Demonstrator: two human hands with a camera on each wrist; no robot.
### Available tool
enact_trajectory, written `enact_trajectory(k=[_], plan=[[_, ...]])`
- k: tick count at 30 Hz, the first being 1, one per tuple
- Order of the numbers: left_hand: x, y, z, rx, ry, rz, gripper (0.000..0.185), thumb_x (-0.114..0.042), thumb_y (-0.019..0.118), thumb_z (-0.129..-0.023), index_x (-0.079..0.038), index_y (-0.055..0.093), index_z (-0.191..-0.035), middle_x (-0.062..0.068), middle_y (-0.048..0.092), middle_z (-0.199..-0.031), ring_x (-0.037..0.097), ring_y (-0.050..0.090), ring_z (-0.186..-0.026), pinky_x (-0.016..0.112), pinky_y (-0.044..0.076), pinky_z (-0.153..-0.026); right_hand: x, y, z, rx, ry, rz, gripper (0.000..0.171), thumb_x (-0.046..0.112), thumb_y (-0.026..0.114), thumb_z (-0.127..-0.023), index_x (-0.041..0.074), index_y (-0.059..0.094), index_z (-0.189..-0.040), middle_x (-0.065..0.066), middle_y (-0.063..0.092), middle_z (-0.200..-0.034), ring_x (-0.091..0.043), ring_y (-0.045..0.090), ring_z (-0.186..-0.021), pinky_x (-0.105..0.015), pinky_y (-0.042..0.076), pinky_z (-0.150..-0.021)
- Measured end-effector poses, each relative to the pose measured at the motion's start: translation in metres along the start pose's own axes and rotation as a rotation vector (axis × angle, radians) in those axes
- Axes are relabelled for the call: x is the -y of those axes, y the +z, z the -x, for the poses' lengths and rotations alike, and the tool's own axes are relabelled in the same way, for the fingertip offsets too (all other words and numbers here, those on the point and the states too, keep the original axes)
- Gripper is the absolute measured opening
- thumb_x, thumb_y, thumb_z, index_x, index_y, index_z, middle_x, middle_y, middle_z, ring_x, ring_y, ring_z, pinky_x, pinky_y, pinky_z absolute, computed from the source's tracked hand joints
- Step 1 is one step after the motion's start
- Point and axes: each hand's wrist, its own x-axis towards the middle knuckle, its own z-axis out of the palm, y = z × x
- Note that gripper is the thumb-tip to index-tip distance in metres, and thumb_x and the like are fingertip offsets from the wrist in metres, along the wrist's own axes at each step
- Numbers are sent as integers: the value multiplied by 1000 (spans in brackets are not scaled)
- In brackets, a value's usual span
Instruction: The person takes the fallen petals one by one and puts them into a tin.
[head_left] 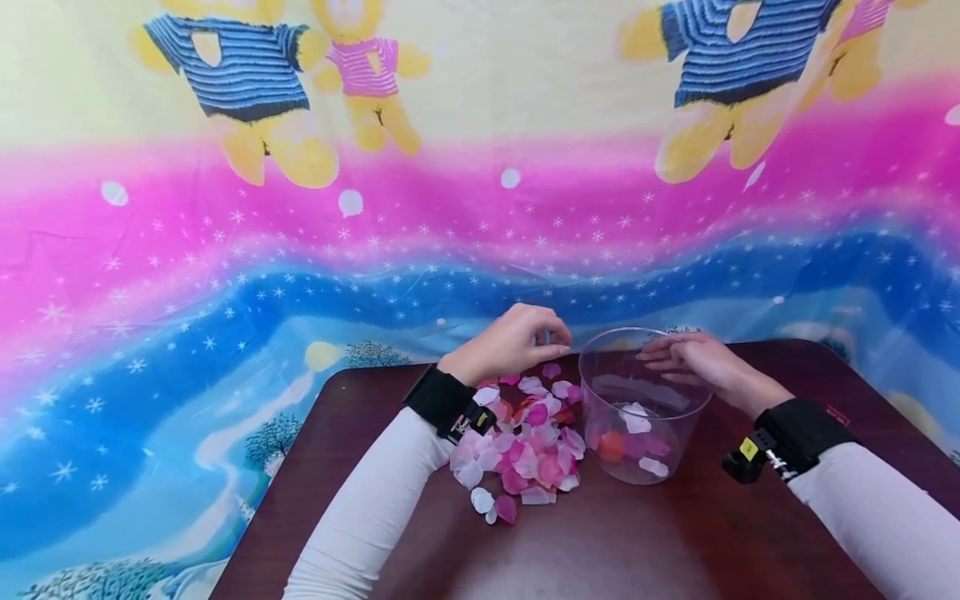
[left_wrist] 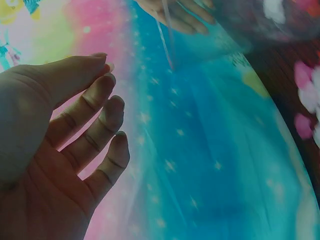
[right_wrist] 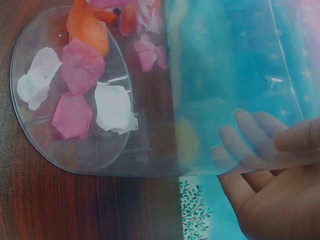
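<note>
Nearest to the person, on the dark wooden bench [head_left: 675, 542], lies a loose pile of petals [head_left: 525, 450] – pink, white and some red – just beside the clear plastic container [head_left: 637, 408] on its left side. The container stands upright, and a few petals [right_wrist: 75, 80] already lie on its bottom: white, pink and one orange.

The right hand [head_left: 697, 362] rests at the far rim of the container, its fingers over the edge and its thumb outside, so it grips the wall and keeps it steady. In the right wrist view the fingers [right_wrist: 250, 135] show through the clear wall.

A little further, the left hand [head_left: 517, 342] hovers over the far end of the pile. Its fingers [left_wrist: 100, 120] are loosely bent, with the thumb near the fingertips; in the left wrist view the palm holds nothing – I cannot tell whether one petal is pinched at the tips.

I judge that the step in hand is moving petals from the pile into the container, and most of them are still on the bench. The next move calls for a light pinch on one or a few petals, and a short carry to the right over the rim.

Behind the bench hangs a colourful cloth [head_left: 300, 250] with bears and stars.
</note>
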Motion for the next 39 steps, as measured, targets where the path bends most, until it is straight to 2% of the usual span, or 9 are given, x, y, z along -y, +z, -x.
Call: enact_trajectory(k=[6, 12, 17, 20, 23, 25, 30, 33, 39], plan=[[25, 5, 31, 68, -72, -12, 10, -13, 69, -99, -12, 76, -106, 0, 72, -102, 9, 64, -85, 23, 52, -77, 0, -1, -1, 3, -3, 4, 54, 3, 27, -100, -6, 43, -151, -28, 50, -149, -44, 50, -136, -54, 42, -110], [45, 32, 60, 202, -143, -59, 11, -10, 76, -92, -10, 77, -103, 4, 74, -100, 14, 67, -87, 24, 53, -78, 1, -1, -1, 1, -2, 24, 53, 3, 27, -101, -5, 42, -151, -27, 50, -149, -44, 51, -135, -52, 44, -109], [49, 58, 80, 362, -242, -61, 33, -14, 83, -87, -6, 73, -117, 9, 70, -117, 24, 64, -106, 29, 52, -89, 1, -1, -1, 0, 5, 16, 53, 3, 27, -101, -6, 42, -151, -27, 50, -149, -44, 51, -135, -49, 47, -107], [49, 70, 87, 402, -300, -61, 44, -17, 83, -88, -7, 68, -129, 8, 62, -130, 25, 60, -117, 30, 50, -96, 1, 0, -2, -1, 7, 13, 53, 3, 27, -101, -6, 41, -152, -27, 50, -149, -43, 51, -135, -48, 47, -107], [51, 79, 91, 399, -329, -49, 44, -16, 81, -89, -10, 67, -131, 6, 57, -134, 24, 58, -119, 30, 50, -97, 1, 0, -2, -2, 6, 19, 53, 4, 27, -102, -6, 41, -152, -27, 50, -149, -43, 51, -135, -49, 46, -107], [53, 83, 91, 396, -321, -36, 40, -15, 80, -90, -12, 69, -128, 5, 58, -131, 23, 59, -117, 29, 50, -96, 1, 1, -1, -2, 3, 21, 53, 4, 27, -102, -6, 41, -152, -27, 50, -149, -43, 51, -135, -49, 46, -108], [56, 86, 92, 363, -272, 28, 18, -8, 77, -91, -11, 76, -109, 2, 70, -106, 15, 66, -101, 23, 53, -86, 2, 2, -1, -2, -1, 19, 53, 3, 27, -101, -6, 43, -151, -27, 50, -149, -43, 51, -135, -49, 46, -108], [58, 83, 92, 323, -238, 57, 9, -4, 75, -92, -10, 77, -97, 0, 73, -93, 7, 65, -86, 20, 53, -79, 2, 3, -1, 3, -2, 20, 53, 3, 26, -101, -5, 43, -151, -28, 50, -149, -43, 51, -136, -52, 44, -109], [56, 63, 88, 243, -179, 55, 10, -1, 73, -93, -8, 79, -96, 0, 74, -91, 4, 65, -80, 20, 54, -76, 2, 1, 0, 7, 1, 33, 53, 3, 27, -101, -5, 42, -152, -27, 49, -150, -44, 50, -136, -55, 41, -111]])
